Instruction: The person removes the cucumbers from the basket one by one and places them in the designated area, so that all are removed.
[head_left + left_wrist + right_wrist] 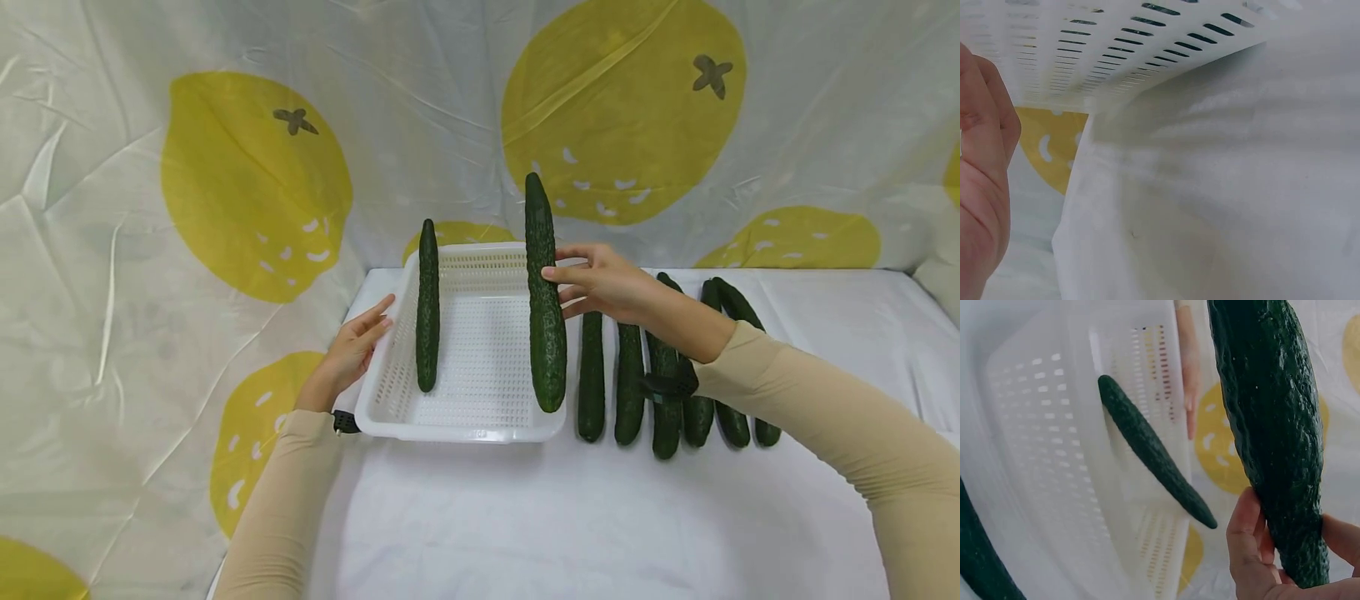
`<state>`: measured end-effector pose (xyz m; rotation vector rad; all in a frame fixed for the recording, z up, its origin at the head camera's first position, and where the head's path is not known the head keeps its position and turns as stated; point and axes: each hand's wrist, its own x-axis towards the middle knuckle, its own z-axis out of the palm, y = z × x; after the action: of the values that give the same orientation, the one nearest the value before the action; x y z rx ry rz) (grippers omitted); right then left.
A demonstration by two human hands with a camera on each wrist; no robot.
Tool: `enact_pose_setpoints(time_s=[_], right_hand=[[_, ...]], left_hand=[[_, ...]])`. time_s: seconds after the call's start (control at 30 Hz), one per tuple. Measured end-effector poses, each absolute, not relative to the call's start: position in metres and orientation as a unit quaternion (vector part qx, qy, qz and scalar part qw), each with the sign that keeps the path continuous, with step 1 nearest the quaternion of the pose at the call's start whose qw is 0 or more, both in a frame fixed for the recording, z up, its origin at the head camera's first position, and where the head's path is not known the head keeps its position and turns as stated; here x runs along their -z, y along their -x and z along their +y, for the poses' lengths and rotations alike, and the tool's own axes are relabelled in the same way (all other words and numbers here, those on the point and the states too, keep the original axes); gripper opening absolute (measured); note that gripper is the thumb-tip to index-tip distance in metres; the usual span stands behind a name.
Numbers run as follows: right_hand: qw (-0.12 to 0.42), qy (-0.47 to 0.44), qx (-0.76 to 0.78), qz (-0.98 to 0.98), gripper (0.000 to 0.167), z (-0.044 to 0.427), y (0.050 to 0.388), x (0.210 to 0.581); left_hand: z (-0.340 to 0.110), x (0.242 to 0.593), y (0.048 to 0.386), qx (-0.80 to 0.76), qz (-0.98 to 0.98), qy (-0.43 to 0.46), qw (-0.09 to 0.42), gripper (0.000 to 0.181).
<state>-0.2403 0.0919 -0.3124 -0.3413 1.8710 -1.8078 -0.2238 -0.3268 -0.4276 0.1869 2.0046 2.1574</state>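
My right hand (603,283) holds a long dark green cucumber (546,333) upright between thumb and fingers, over the right side of a white plastic basket (457,433). In the right wrist view, the thumb and fingers pinch this bumpy cucumber (1272,419) near one end. A second cucumber (427,308) lies in the basket's left part, its far end reaching past the far rim. Beside the basket's left wall is my left hand (352,350), its fingers extended along the outside. Whether they touch the wall is unclear. The left wrist view shows part of that hand (985,169) below the slotted wall (1122,44).
Several cucumbers (591,383) lie roughly side by side on the white tablecloth (585,525), right of the basket; my right forearm passes over some. Behind the table hangs a pale curtain (420,125) printed with large yellow lemons, which also runs down the left side.
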Motion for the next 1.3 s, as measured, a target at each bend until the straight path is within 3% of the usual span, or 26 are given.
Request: enact_pose_setpoints(time_s=[0.67, 1.3], right_hand=[[0.235, 0.11, 0.658, 0.707, 0.074, 0.163, 0.227, 0.313], [0.208, 0.102, 0.645, 0.728, 0.075, 0.225, 0.227, 0.335]], left_hand=[[-0.329, 0.427, 0.226, -0.732, 0.671, -0.054, 0.102, 0.057], [-0.328, 0.427, 0.226, -0.734, 0.669, -0.067, 0.1, 0.057]])
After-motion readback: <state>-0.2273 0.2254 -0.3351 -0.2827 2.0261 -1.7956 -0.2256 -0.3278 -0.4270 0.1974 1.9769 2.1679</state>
